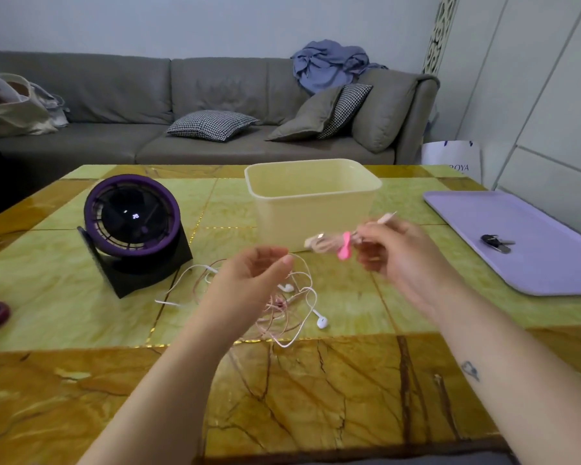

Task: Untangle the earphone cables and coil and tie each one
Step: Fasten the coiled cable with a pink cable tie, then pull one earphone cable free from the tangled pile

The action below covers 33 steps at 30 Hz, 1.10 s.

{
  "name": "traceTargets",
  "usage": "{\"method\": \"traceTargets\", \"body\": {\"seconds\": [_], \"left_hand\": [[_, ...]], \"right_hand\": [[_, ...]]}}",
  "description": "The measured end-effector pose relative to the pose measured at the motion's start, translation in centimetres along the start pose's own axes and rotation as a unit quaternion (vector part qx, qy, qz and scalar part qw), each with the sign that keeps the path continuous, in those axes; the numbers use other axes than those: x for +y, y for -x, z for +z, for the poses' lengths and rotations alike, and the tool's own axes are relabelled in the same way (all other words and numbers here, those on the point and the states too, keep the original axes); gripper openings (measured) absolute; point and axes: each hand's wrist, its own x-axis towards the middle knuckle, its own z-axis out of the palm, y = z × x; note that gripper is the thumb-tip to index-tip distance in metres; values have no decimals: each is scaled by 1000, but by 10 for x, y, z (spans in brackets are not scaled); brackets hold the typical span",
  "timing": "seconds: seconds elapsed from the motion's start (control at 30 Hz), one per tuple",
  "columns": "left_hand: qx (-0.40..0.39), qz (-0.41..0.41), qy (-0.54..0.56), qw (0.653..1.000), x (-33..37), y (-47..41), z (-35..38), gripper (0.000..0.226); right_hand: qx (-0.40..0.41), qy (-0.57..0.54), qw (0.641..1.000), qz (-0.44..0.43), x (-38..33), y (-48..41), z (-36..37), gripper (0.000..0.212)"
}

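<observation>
- fingers [369,234] of the right hand [403,260] pinch a coiled bundle [322,246] bound by a pink tie [344,246], in the air before the cream tub [312,203].
- left hand [249,273] fingers half curled; any grip on a strand is unclear.
- tangled cables [289,307] lie on the worktop [349,397] under it.

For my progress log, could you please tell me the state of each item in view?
Coiled earphone: coiled, tied with pink tie, held in right hand.
Loose cables: tangled.
Left hand: above them, grip unclear.
Bin: upright, lidless.
Fan: display lit.
</observation>
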Motion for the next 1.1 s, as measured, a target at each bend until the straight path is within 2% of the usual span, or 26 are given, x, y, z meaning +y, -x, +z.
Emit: {"method": "traceTargets", "body": {"seconds": [0.07,0.2,0.3,0.33,0.4,0.47,0.53,0.6,0.67,0.73,0.83,0.87,0.93,1.0,1.1], "left_hand": [[8,20,-85,996,-5,-3,-8,13],[-28,34,-219,975,-19,-4,-13,18],[-46,39,-258,964,-22,-4,-20,21],[-46,38,-265,963,-22,-4,-24,22],[-44,35,-275,960,-23,-5,-30,24],[-49,32,-292,955,-25,-7,-34,23],[-47,32,-316,947,-27,-8,-38,24],[-31,36,-332,942,-28,-9,-42,28],[-11,34,-339,940,-28,-10,-45,31],[-1,28,-349,937,-29,-10,-46,34],[-22,20,-377,926,-34,-10,-42,32],[-38,18,-389,920,-37,-10,-39,34],[-69,23,-424,903,-45,-11,-33,41],[-88,15,-458,884,-54,-12,-28,49],[-92,-18,-484,870,-65,-16,-26,47]], "right_hand": [[47,3,999,-26,-11,-25,7,11],[118,-4,992,-48,-29,-86,27,10],[113,33,992,-46,-34,-119,38,8],[99,53,993,-37,-34,-125,42,12],[93,108,989,-31,-29,-128,44,34],[107,189,974,-57,-22,-120,44,37],[60,240,965,-87,-12,-99,48,30],[-59,279,955,-79,0,-71,51,19],[-198,350,914,-48,12,-42,55,16],[-287,421,860,-14,26,-20,57,30],[-311,523,793,-24,48,-4,54,55],[-309,542,781,-33,54,-1,52,54],[-291,565,769,-65,64,-3,48,34],[-259,573,774,-80,71,-7,40,10],[-230,509,827,-64,69,-12,27,5]]}}
